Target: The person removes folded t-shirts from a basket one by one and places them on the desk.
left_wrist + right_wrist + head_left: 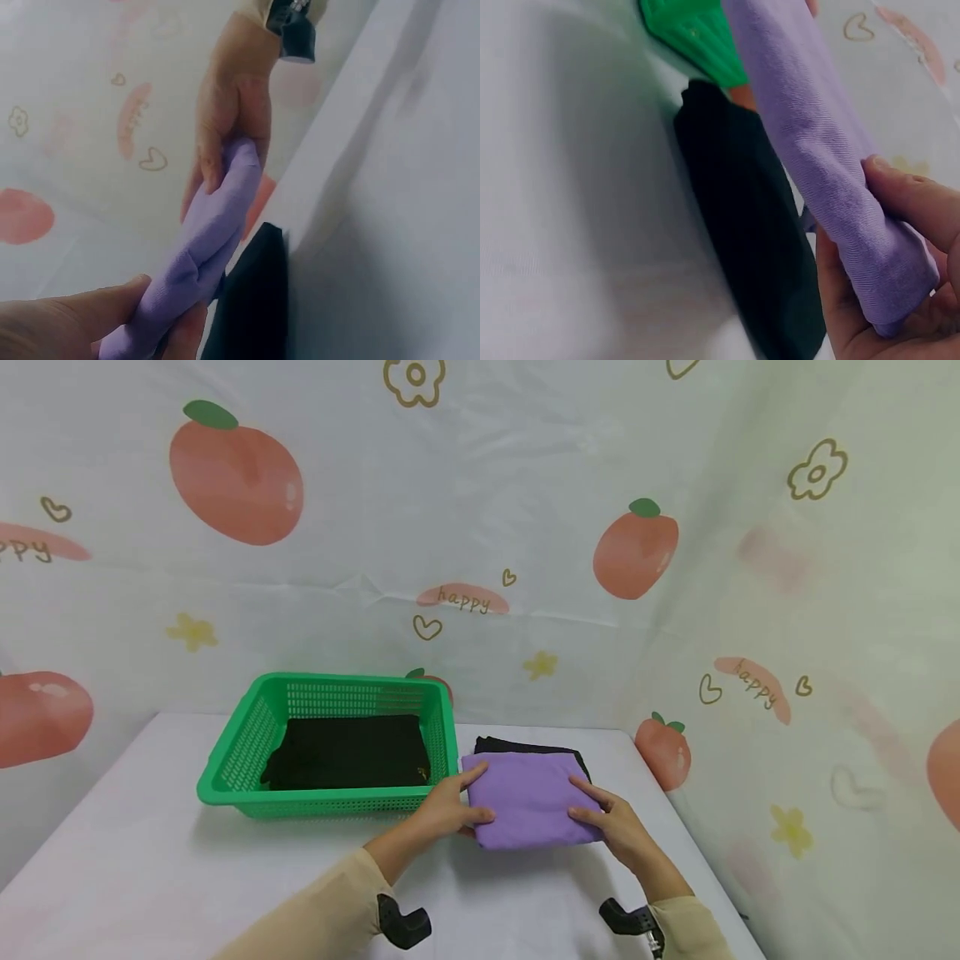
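A folded purple cloth [528,797] is held up by its two sides, above the white table. My left hand [447,803] grips its left side, thumb on one face and fingers on the other. On the opposite side my right hand [618,828] pinches the cloth the same way, as the right wrist view also shows at the purple fold [817,165]. Behind and below it lies a folded black cloth [525,745] on the table, partly hidden in the head view. The left wrist view shows a gap between the purple fold and the black cloth [255,300].
A green plastic basket [315,795] stands to the left of the hands, with another folded black cloth [348,752] inside it. The white table [300,877] meets a printed curtain [517,485] at the back and right.
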Demonstrator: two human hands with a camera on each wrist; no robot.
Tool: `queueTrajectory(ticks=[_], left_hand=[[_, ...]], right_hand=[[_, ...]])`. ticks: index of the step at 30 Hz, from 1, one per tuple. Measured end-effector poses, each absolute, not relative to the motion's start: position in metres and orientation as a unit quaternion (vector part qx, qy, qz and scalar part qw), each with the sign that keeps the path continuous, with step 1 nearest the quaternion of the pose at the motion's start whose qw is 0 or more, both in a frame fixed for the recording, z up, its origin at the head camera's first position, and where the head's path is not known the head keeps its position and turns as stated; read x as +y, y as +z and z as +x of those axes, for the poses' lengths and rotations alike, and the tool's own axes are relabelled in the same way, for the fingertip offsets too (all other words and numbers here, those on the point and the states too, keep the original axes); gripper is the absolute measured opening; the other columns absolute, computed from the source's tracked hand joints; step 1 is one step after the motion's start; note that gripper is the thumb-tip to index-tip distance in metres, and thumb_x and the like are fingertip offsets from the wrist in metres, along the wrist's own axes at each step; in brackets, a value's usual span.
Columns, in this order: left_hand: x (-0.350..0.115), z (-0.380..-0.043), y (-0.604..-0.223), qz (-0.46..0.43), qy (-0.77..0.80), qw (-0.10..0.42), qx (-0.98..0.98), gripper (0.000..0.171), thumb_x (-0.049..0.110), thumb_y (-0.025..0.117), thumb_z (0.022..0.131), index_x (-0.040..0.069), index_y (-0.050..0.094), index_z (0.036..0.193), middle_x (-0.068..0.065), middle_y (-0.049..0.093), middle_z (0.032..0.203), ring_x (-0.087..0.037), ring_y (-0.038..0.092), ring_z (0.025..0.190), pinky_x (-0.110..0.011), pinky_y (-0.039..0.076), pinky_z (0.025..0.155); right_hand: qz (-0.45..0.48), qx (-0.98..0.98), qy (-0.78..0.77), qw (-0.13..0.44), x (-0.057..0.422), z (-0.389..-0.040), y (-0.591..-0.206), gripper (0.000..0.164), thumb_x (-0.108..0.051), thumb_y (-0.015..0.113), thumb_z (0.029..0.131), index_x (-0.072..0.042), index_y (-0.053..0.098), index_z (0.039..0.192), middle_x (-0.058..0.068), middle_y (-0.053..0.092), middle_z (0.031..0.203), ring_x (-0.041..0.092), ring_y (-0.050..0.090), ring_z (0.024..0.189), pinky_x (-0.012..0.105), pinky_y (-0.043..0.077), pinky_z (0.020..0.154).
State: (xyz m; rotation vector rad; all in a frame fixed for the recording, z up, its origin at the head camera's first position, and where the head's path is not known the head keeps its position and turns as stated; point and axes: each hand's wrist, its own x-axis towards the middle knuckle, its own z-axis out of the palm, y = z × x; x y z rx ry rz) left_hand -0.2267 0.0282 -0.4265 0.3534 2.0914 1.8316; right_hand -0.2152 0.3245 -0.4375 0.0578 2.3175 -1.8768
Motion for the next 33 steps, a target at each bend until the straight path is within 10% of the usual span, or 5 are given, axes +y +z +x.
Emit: queueTrajectory(ticks=[29,33], left_hand=[[0.113,-0.203,-0.453,0.106,0.738,0.239,0.622,0.097,-0.025,0.066,0.076,0.014,0.029,0.157,-0.031,0.018,0.156,-0.031,0.06,0.098,-0.049,0.059,0.074],[0.126,-0.2,-0.461,0.119,0.751,0.238,0.605,0.099,-0.027,0.064,0.075,0.013,0.026,0.157,-0.031,0.02,0.155,-0.027,0.062,0.087,-0.047,0.06,0.073]], right_hand=[[0.034,0.796,-0.6,0.08,0.407,-0.193,-0.449,0.066,-0.006,0.065,0.093,0.0,0.033,0.15,0.028,0.013,0.16,0.037,0.016,0.145,0.01,0.044,0.089],[0.04,0.799,-0.594,0.083,0.417,-0.188,-0.452,0.065,-0.006,0.064,0.094,0.0,0.031,0.151,0.029,0.013,0.16,0.019,0.033,0.139,0.012,0.044,0.09]])
